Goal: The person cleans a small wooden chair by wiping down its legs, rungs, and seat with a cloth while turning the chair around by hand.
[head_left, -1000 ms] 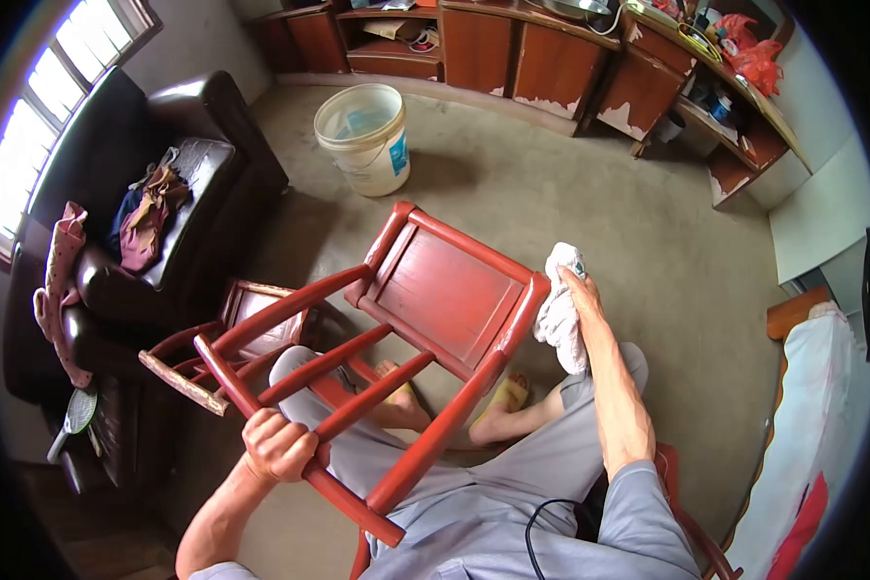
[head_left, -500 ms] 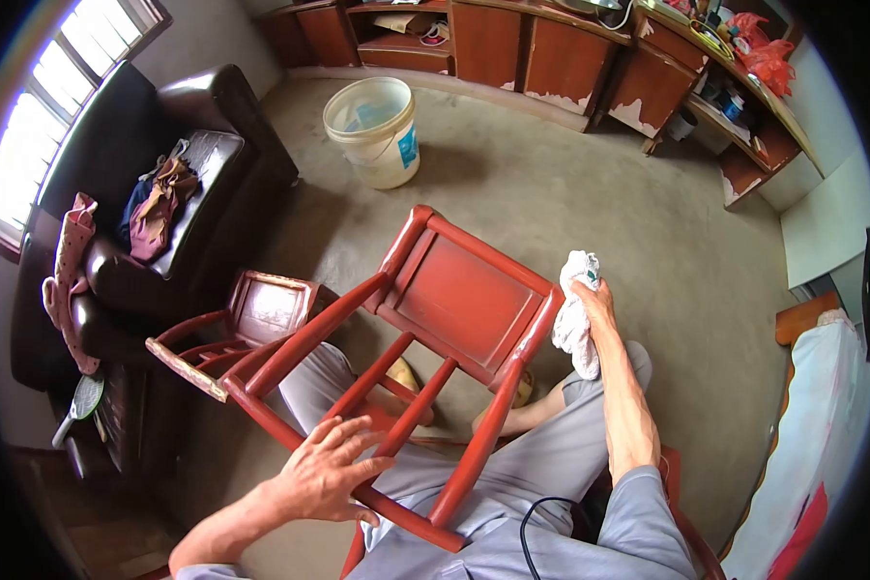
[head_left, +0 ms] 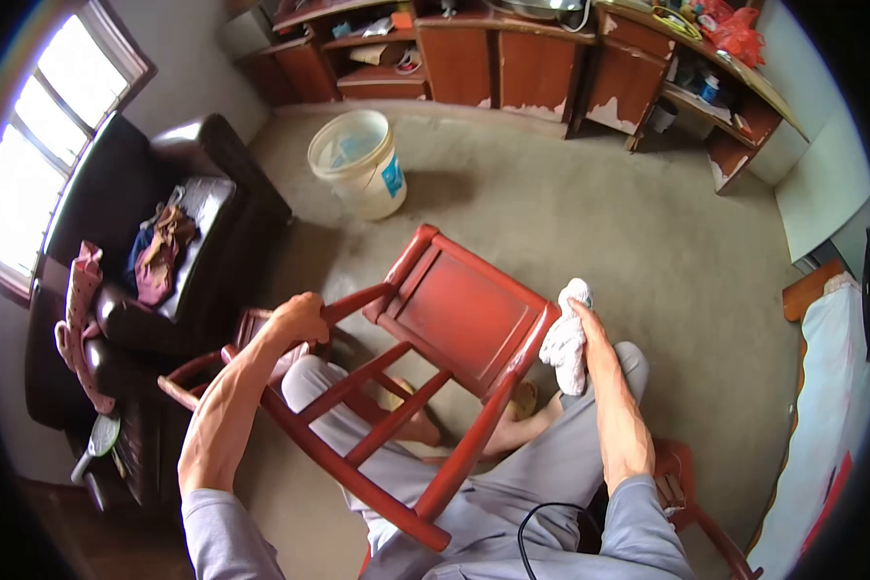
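Observation:
A red wooden chair (head_left: 464, 314) lies tilted across my lap, its seat panel away from me and its rails toward my body. My left hand (head_left: 302, 319) is closed round the chair's far left bar, near the seat. In my right hand (head_left: 586, 319) is a bunched white cloth (head_left: 565, 350), close beside the seat's right corner. The cloth hangs down over my right knee and its lower end is loose.
A white bucket (head_left: 362, 174) stands on the floor ahead. A smaller red chair (head_left: 188, 377) is at my left, near a dark sofa (head_left: 126, 319) with clothes on it. Worn red cabinets (head_left: 536, 72) line the far wall. A covered bed (head_left: 822, 406) is at right.
My left hand let go of the chair's near bar, opened, and moved forward to grip the bar by the seat. My right hand still holds the cloth. The view has tilted slightly up.

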Demonstrator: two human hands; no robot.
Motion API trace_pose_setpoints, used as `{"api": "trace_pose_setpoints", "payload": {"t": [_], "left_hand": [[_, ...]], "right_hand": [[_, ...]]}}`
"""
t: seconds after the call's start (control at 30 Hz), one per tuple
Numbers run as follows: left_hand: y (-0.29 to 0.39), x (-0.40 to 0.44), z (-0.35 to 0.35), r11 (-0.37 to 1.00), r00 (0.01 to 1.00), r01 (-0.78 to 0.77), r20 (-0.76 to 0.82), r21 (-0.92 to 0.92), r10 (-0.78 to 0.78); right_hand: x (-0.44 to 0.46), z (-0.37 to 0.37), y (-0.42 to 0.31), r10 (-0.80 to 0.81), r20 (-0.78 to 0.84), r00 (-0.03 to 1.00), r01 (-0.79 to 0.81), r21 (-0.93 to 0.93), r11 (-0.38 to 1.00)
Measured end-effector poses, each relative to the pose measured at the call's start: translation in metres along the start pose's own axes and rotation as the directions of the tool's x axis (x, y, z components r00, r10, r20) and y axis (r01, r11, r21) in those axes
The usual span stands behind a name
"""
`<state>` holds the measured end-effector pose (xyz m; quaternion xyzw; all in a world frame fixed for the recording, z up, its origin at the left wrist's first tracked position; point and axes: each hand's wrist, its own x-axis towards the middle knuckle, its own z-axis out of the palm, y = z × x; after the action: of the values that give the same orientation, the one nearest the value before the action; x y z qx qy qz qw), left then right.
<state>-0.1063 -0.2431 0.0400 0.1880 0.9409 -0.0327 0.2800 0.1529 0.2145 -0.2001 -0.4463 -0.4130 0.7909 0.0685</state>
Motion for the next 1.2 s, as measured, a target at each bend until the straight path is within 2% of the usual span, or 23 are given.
{"api": "trace_pose_setpoints", "payload": {"t": [0.1, 0.13, 0.2, 0.23, 0.3, 0.37, 0.4, 0.43, 0.47, 0.5, 0.57, 0.63, 0.67, 0.7, 0.8, 0.83, 0.9, 0.97, 1.0, 1.07, 1.1, 1.17, 1.2], "left_hand": [[0.02, -0.009, -0.025, 0.997, 0.996, -0.059, 0.067, 0.05, 0.056], [0.022, -0.011, -0.032, 0.994, 0.996, -0.088, 0.006, 0.069, 0.088], [0.02, -0.011, -0.039, 0.981, 0.967, -0.148, -0.188, 0.123, 0.169], [0.036, -0.025, -0.054, 0.987, 0.955, -0.132, -0.255, 0.095, 0.153], [0.051, -0.032, -0.073, 0.975, 0.92, -0.17, -0.333, 0.14, 0.208], [0.056, -0.022, -0.063, 0.91, 0.749, -0.284, -0.522, 0.302, 0.407], [0.074, -0.024, -0.068, 0.897, 0.76, -0.21, -0.513, 0.388, 0.4], [0.077, -0.021, -0.067, 0.908, 0.766, -0.201, -0.519, 0.368, 0.379], [0.079, -0.013, -0.073, 0.91, 0.788, -0.19, -0.496, 0.369, 0.365], [0.084, -0.009, -0.079, 0.903, 0.805, -0.191, -0.464, 0.386, 0.369], [0.093, -0.007, -0.079, 0.88, 0.8, -0.21, -0.443, 0.426, 0.405], [0.102, -0.005, -0.08, 0.847, 0.78, -0.229, -0.43, 0.479, 0.454], [0.104, -0.001, -0.081, 0.854, 0.78, -0.229, -0.437, 0.468, 0.448], [0.105, 0.004, -0.082, 0.845, 0.771, -0.21, -0.449, 0.492, 0.452], [0.101, 0.026, -0.094, 0.812, 0.758, -0.177, -0.449, 0.556, 0.473], [0.102, 0.031, -0.099, 0.79, 0.759, -0.167, -0.434, 0.589, 0.485], [0.108, 0.044, -0.109, 0.772, 0.777, -0.157, -0.406, 0.616, 0.482], [0.107, 0.054, -0.111, 0.732, 0.697, -0.204, -0.429, 0.65, 0.575], [0.105, 0.057, -0.11, 0.719, 0.641, -0.222, -0.458, 0.658, 0.616], [0.112, 0.053, -0.113, 0.708, 0.622, -0.25, -0.45, 0.661, 0.64], [0.116, 0.05, -0.115, 0.687, 0.6, -0.275, -0.438, 0.673, 0.669], [0.116, 0.052, -0.113, 0.691, 0.61, -0.246, -0.445, 0.68, 0.655], [0.112, 0.055, -0.113, 0.665, 0.573, -0.259, -0.443, 0.701, 0.69]], "right_hand": [[-0.014, -0.003, -0.002, 0.005, -0.096, 0.995, -0.006, -0.009, 1.0], [-0.025, -0.004, -0.006, 0.071, -0.008, 0.997, -0.071, 0.039, 0.997], [-0.019, -0.01, 0.0, 0.102, 0.03, 0.994, -0.103, 0.041, 0.994], [-0.016, -0.007, 0.001, 0.128, 0.081, 0.988, -0.132, 0.043, 0.99], [-0.02, 0.009, -0.002, 0.168, 0.11, 0.98, -0.17, 0.005, 0.986], [-0.043, 0.044, -0.013, 0.306, 0.283, 0.909, -0.338, 0.071, 0.939], [-0.045, 0.057, -0.011, 0.284, 0.345, 0.895, -0.333, 0.092, 0.939], [-0.034, 0.065, 0.003, 0.262, 0.353, 0.898, -0.321, 0.121, 0.939], [-0.026, 0.068, 0.013, 0.067, 0.269, 0.961, -0.086, 0.057, 0.995], [-0.03, 0.078, 0.016, -0.148, 0.191, 0.97, 0.152, -0.006, 0.988], [-0.035, 0.077, 0.011, -0.12, 0.197, 0.973, 0.119, 0.018, 0.993], [-0.039, 0.074, 0.003, -0.178, 0.227, 0.958, 0.198, -0.067, 0.978], [-0.043, 0.073, -0.004, -0.29, 0.168, 0.942, 0.313, -0.131, 0.941], [-0.047, 0.072, -0.016, -0.293, 0.176, 0.94, 0.319, -0.142, 0.937], [-0.055, 0.073, -0.056, -0.583, 0.058, 0.81, 0.558, -0.38, 0.738], [-0.059, 0.077, -0.072, -0.588, 0.052, 0.807, 0.56, -0.383, 0.735], [-0.064, 0.089, -0.103, -0.763, 0.137, 0.631, 0.661, -0.609, 0.438], [-0.067, 0.113, -0.136, -0.819, 0.249, 0.516, 0.661, -0.724, 0.197], [-0.068, 0.128, -0.149, -0.832, 0.304, 0.464, 0.636, -0.768, 0.075], [-0.071, 0.16, -0.169, -0.824, 0.419, 0.381, 0.599, -0.791, -0.125], [-0.068, 0.175, -0.173, -0.816, 0.429, 0.386, 0.596, -0.791, -0.134], [-0.066, 0.203, -0.176, -0.659, 0.607, 0.445, 0.613, -0.742, -0.27], [-0.069, 0.218, -0.173, -0.629, 0.622, 0.466, 0.577, -0.752, -0.317]]}}
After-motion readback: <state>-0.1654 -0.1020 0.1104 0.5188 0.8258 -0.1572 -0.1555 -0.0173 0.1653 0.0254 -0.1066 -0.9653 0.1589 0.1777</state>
